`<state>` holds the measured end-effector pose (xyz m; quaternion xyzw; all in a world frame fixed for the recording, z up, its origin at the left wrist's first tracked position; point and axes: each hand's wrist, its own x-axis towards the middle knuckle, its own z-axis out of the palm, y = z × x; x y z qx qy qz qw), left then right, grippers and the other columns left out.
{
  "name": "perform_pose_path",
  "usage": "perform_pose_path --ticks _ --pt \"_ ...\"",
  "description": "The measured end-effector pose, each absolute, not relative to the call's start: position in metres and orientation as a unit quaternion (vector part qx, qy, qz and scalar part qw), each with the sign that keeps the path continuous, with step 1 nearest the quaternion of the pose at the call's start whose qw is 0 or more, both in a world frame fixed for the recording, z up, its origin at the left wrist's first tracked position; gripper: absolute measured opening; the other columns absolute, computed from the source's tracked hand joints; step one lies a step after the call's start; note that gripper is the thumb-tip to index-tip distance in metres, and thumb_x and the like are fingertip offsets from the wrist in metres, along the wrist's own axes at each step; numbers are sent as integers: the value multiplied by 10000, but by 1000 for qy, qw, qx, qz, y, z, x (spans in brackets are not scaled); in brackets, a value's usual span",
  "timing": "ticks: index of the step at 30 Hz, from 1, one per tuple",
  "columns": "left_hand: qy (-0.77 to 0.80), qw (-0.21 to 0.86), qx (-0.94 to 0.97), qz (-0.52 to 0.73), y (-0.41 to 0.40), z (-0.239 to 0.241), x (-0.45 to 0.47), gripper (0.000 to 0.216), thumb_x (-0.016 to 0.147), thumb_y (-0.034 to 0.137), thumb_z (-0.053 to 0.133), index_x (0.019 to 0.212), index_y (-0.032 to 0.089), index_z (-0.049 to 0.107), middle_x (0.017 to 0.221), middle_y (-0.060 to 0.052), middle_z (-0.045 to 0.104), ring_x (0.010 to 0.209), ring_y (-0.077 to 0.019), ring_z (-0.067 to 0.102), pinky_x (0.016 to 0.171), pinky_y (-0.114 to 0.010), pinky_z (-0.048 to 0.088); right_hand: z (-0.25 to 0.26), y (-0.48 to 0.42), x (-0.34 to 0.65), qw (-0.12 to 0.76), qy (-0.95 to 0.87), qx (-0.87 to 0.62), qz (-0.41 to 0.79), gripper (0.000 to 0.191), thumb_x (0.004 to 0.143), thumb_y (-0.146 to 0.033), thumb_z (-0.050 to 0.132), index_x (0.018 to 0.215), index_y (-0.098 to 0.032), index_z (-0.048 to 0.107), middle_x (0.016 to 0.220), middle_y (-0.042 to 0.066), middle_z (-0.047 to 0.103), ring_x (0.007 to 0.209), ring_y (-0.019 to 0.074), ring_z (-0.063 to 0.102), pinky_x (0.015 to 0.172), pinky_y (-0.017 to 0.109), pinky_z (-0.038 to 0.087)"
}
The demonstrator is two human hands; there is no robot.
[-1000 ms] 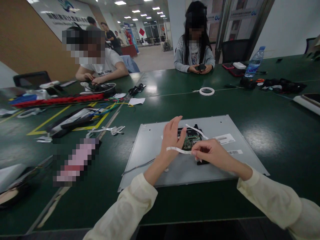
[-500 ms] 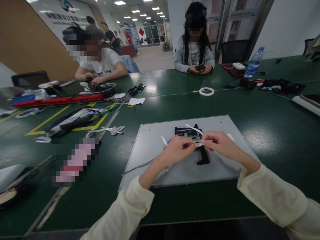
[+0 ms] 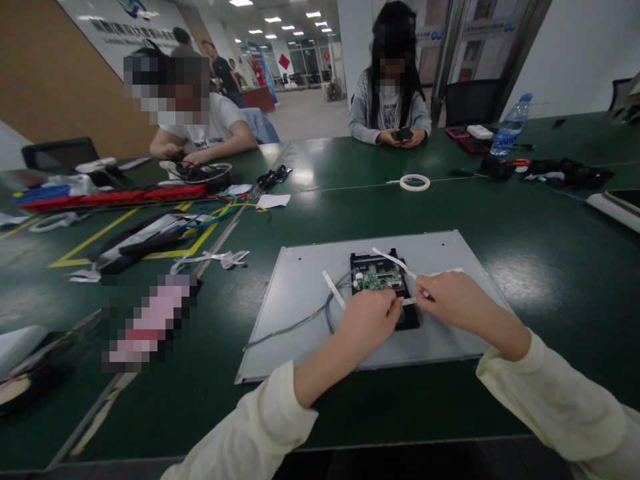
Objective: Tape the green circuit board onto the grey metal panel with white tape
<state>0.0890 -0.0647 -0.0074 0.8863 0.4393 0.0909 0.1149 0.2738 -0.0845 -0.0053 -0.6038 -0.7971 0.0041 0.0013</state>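
Observation:
A grey metal panel [image 3: 300, 293] lies flat on the green table in front of me. On it sits a small green circuit board [image 3: 376, 279] in a black holder, with a grey cable [image 3: 320, 313] curling off to the left. My left hand [image 3: 369, 320] and my right hand [image 3: 450, 301] are both closed in pinches on a short white tape strip [image 3: 408, 301], stretched between them just below the board. More white strips [image 3: 395, 260] lie across the board's top and at its left.
A white tape roll [image 3: 415, 182] lies farther back. Two people sit across the table, one handling a black object [image 3: 403, 134]. Red and black parts, yellow floor tape and cables [image 3: 150, 233] crowd the left. A water bottle [image 3: 510, 127] and black gear stand at the right.
My hands came together, then dropped toward me to just below the board, uncovering it. The left hand, open a second ago, now pinches the strip with the right.

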Motion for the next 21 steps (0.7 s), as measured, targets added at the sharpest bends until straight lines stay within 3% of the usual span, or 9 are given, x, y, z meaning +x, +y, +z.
perform_pose_path --ticks 21 --pt "436 66 897 34 -72 -13 91 363 924 307 337 794 163 644 691 -80 670 618 -228 641 566 -326 470 -8 -84 278 -27 -818 -574 17 240 893 -294 400 765 -181 569 670 39 620 556 117 525 523 277 155"
